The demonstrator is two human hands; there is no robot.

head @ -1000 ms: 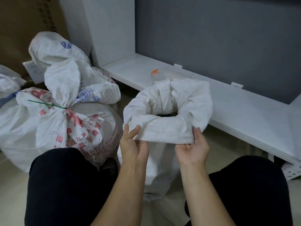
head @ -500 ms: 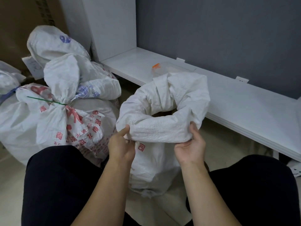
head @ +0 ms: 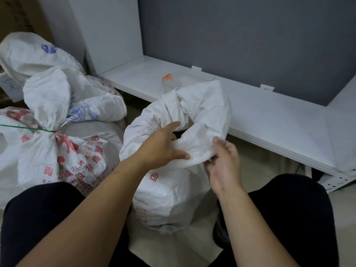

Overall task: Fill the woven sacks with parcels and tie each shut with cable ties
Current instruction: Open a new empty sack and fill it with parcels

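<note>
White woven sack (head: 173, 189) stands open at centre — left hand (head: 161, 147) pinches its rolled rim, right hand (head: 223, 160) curls round the rim at three o'clock.

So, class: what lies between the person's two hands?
In the head view, the rolled near rim of the open woven sack lies between the left hand and the right hand; both hold it.
</note>
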